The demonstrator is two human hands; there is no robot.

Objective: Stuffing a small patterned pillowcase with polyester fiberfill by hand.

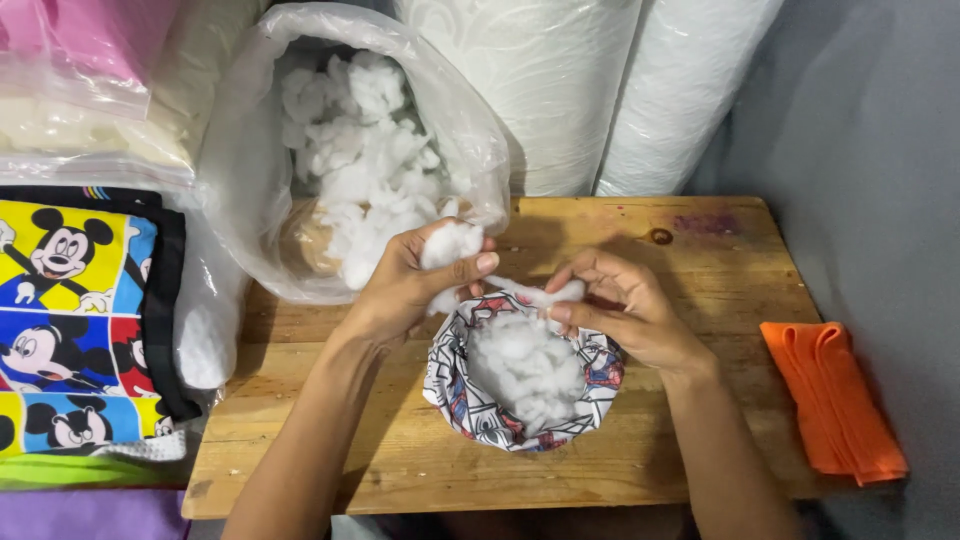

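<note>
The left hand [415,285] is gripping a white stuffing tuft [450,243]; the right hand [625,310] is pinching the printed cover [525,375] rim. A clear stuffing bag [250,170] is standing behind.

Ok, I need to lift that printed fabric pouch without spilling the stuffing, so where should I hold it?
Probably grip the printed fabric pouch by its rolled rim, one hand each side, coming from above. Its mouth faces up, heaped with white stuffing, and the soft walls sag, so a one-sided pull would likely tip it. The right hand already pinches the far rim.
</note>
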